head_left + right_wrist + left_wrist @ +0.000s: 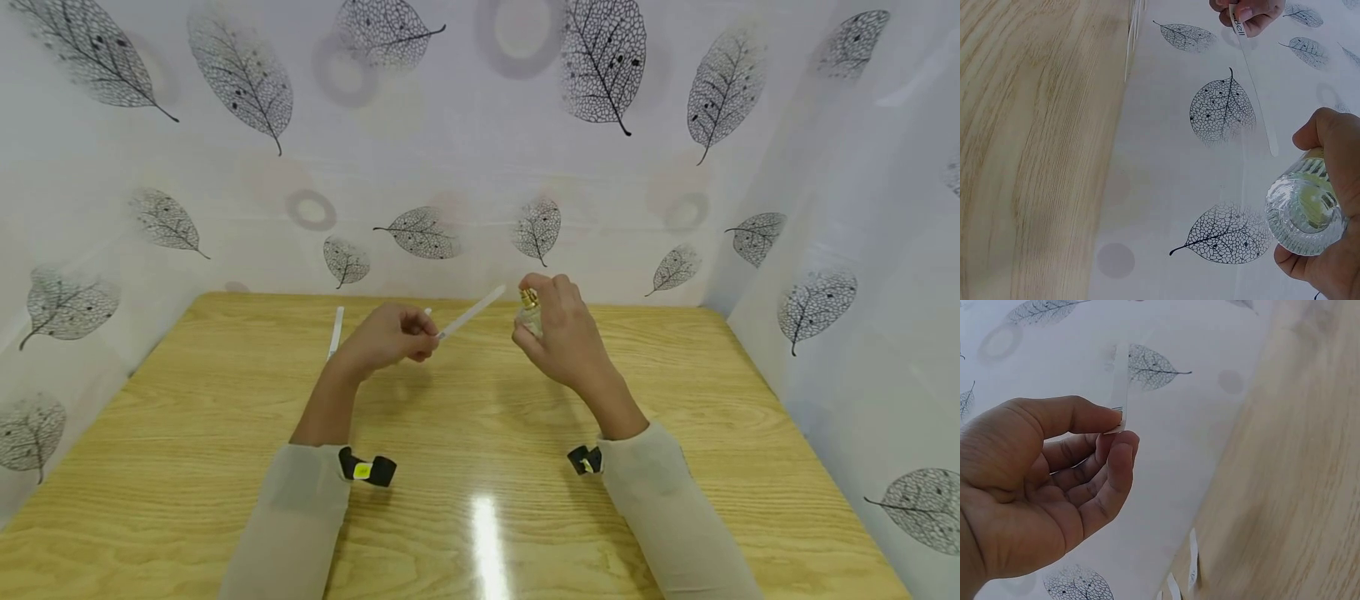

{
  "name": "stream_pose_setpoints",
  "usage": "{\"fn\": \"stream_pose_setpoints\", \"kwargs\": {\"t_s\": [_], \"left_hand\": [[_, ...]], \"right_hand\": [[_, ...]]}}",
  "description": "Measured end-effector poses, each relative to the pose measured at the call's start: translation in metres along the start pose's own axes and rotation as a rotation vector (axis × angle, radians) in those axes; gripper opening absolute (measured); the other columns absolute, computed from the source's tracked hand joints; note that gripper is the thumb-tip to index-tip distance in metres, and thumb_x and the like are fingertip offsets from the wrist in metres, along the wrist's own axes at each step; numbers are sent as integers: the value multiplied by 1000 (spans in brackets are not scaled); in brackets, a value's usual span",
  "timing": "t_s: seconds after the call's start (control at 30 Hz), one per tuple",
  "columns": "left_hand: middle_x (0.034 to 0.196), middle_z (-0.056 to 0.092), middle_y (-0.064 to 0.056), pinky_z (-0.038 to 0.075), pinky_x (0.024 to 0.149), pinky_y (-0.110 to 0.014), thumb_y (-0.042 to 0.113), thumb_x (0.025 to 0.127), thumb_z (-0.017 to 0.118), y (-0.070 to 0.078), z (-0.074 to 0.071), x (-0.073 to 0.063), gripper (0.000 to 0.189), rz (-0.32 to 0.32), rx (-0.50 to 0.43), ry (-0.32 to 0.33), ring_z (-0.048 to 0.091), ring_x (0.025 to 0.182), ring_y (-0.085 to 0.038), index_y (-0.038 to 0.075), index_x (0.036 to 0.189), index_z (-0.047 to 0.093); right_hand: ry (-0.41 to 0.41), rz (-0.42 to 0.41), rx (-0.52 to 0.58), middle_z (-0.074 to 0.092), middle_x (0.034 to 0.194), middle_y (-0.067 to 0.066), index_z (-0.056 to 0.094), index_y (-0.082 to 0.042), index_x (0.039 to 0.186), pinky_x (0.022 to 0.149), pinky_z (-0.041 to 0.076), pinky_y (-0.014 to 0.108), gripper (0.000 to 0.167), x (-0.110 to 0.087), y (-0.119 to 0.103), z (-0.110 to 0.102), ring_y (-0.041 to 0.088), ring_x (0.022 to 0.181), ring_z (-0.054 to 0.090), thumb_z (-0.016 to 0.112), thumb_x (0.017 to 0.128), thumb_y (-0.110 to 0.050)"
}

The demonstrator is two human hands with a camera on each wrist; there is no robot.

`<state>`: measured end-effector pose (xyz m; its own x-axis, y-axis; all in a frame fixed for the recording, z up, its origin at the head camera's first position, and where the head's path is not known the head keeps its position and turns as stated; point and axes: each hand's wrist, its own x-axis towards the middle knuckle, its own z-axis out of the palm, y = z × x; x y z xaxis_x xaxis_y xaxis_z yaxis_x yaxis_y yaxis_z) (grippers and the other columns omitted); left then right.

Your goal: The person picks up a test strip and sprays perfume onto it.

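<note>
My left hand pinches one end of a white perfume test strip between thumb and fingertips. The strip slants up and to the right, its far tip close to the spray top of a perfume bottle. Dark print shows at the pinched end of the strip in the right wrist view. Held in my right hand is that clear glass perfume bottle, with a gold neck. My right index finger lies over its top. The ribbed glass base of the bottle faces the right wrist camera, with pale yellow-green liquid visible inside.
More white strips lie on the wooden table, one strip left of my left hand and partly hidden by it. Behind the table's far edge hangs a pale curtain printed with dark leaves. It also borders both sides.
</note>
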<state>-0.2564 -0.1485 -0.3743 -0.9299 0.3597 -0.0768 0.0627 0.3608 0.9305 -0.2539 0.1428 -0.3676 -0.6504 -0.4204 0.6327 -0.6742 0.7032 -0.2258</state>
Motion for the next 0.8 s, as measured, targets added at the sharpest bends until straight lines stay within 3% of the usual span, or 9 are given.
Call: {"fn": "stream_pose_setpoints", "kwargs": {"t_s": [0.4, 0.63, 0.8], "left_hand": [[102, 67, -22, 60, 84, -41, 11, 97, 70, 10, 1, -3, 17, 56, 20, -25, 67, 98, -42, -2, 106, 66], [96, 67, -16, 58, 86, -50, 11, 98, 69, 19, 2, -7, 15, 81, 39, -29, 66, 94, -41, -1, 106, 66], [95, 66, -16, 60, 82, -42, 11, 98, 69, 22, 3, -7, 15, 92, 58, -31, 66, 93, -41, -1, 105, 66]], "right_hand": [[2, -10, -4, 48, 100, 16, 43, -12, 132, 58, 36, 40, 46, 0, 1, 2, 32, 81, 44, 63, 91, -15], [5, -19, -16, 47, 100, 16, 42, -12, 131, 59, 36, 41, 46, 0, 2, 4, 32, 81, 44, 62, 90, -14], [6, -22, -19, 46, 98, 15, 42, -13, 131, 59, 35, 40, 46, 0, 2, 6, 32, 80, 43, 61, 89, -14]]}}
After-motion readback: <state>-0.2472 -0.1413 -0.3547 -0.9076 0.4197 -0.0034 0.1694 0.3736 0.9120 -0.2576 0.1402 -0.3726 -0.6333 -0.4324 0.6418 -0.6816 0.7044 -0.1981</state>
